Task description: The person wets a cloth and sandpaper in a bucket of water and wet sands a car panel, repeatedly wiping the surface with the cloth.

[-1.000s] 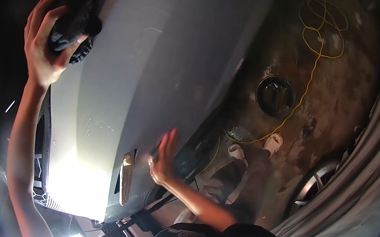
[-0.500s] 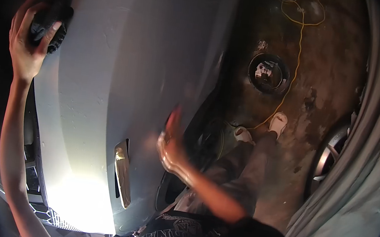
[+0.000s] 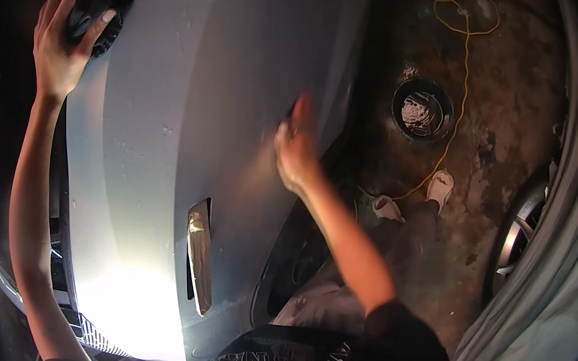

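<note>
My left hand (image 3: 59,52) is wrapped round a black object with a ribbed round end (image 3: 94,27), at the far side of a grey car body panel (image 3: 247,51). Its exact kind is lost in the dark. Over the nearer part of the panel, my right hand (image 3: 298,156) is smeared by motion. Its fingers look closed, with a dark edge and a reddish tip at their ends; what they hold is unclear. Below it, a recess in the panel holds a door handle covered in tan tape (image 3: 199,260). Small drops or specks dot the grey surface.
A black bucket (image 3: 398,118) with liquid stands on the stained floor (image 3: 473,227). Past it runs a yellow cord (image 3: 465,79), coiled at the top. A grey cover (image 3: 543,302) drapes beside a wheel (image 3: 517,236) at right. Strong light glares on the panel's lower end (image 3: 129,309).
My right hand has moved up along the panel. The whole view has shifted slightly, and my left hand, on the same black object, appears higher and further right.
</note>
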Available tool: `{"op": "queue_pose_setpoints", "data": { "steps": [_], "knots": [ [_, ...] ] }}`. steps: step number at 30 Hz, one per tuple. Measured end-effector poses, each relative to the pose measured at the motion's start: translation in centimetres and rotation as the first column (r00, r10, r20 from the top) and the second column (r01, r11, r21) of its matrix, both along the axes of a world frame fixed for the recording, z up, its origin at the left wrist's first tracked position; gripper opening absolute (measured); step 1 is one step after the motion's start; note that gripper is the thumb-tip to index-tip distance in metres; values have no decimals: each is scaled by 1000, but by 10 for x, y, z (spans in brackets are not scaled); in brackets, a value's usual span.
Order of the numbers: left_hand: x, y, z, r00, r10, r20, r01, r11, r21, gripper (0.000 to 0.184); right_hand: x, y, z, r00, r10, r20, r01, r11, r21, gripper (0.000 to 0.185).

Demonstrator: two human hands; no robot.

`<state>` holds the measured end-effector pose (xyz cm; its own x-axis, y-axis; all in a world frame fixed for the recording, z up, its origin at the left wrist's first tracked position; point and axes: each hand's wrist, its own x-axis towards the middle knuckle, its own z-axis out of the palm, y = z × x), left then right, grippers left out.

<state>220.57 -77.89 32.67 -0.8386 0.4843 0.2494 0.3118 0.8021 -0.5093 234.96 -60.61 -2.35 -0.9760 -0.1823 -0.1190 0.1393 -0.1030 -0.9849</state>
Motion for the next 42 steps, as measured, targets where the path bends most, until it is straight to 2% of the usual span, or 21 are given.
{"op": "queue_pose_setpoints", "data": {
  "steps": [4, 6, 8, 10, 11, 14, 17, 20, 22, 23, 24, 25, 26, 30, 31, 33, 34, 37, 39, 40, 42],
  "knots": [
    [1, 6, 0, 999, -29, -19, 28, 999, -33, 39, -82, -10, -50, 993, -111, 42, 109, 993, 45, 52],
    [-2, 0, 2, 999, -36, -7, 36, 999, 5, 39, 30, -10, -1, 996, -84, 9, 82, 990, 116, 66],
    [1, -1, 0, 999, -34, 34, 33, 999, 30, 38, 156, 3, 32, 989, 132, -70, -130, 991, 40, 81],
    [0, 3, 0, 998, -62, 19, 62, 998, 26, 38, 213, 18, 58, 957, 274, -94, -276, 961, -10, 76],
    [0, -1, 0, 999, -33, 10, 33, 999, 6, 37, 189, 13, 48, 955, 267, -132, -263, 964, 52, 77],
    [0, -1, -1, 1000, -11, 25, 10, 1000, 28, 37, 21, -5, -21, 997, 44, 61, -34, 987, -157, 66],
    [1, 0, 2, 1000, 0, 23, 0, 1000, 5, 39, -77, 3, -52, 975, 114, 192, -90, 988, -129, 60],
    [-1, -3, 3, 999, -44, 15, 44, 999, -24, 40, 30, 6, 13, 987, 60, 152, -43, 993, -111, 68],
    [1, -6, 2, 1000, -5, 31, 6, 1000, -29, 41, 154, 16, 54, 953, 304, -11, -301, 948, 104, 80],
    [1, -4, 2, 999, -2, 40, 3, 1000, -20, 41, 197, 16, 69, 952, 299, -71, -299, 954, 20, 82],
    [0, -2, 2, 999, -1, 39, 1, 1000, -8, 41, 192, 21, 86, 948, 287, -139, -297, 953, -59, 85],
    [-1, -3, 3, 999, 16, 40, -15, 1000, -26, 42, 173, 22, 84, 927, 368, -79, -362, 929, 75, 71],
    [-1, -3, 2, 999, 12, 43, -11, 999, -31, 42, 115, 13, 61, 891, 349, 291, -225, 895, -386, 71],
    [2, 1, 2, 998, 52, 47, -50, 998, -29, 41, -107, 14, -13, 960, 121, 251, -33, 944, -329, 61],
    [4, 2, 2, 996, 74, 58, -72, 997, -29, 41, -116, 23, -8, 890, 229, 394, -84, 932, -351, 60],
    [0, 2, 4, 994, 65, 83, -63, 997, -34, 42, -81, 24, -13, 914, 232, 334, -112, 932, -344, 59],
    [0, 0, 4, 993, 66, 94, -65, 998, -16, 44, -9, 19, -13, 980, 149, 131, -101, 943, -316, 59],
    [-2, -2, 7, 991, 46, 124, -47, 999, 2, 43, 65, 34, 24, 926, 338, 165, -303, 931, -205, 60],
    [-2, -1, 7, 989, 45, 138, -48, 999, 17, 42, 16, 10, 8, 874, 226, 430, 125, 750, -649, 60],
    [-4, 0, 7, 989, 44, 139, -46, 999, 12, 42, -43, 11, -15, 920, 155, 359, -15, 932, -363, 59],
    [-2, 2, 5, 987, 71, 142, -76, 997, 26, 41, -152, 9, -65, 959, 90, 269, -29, 975, -221, 58]
  ]
}}
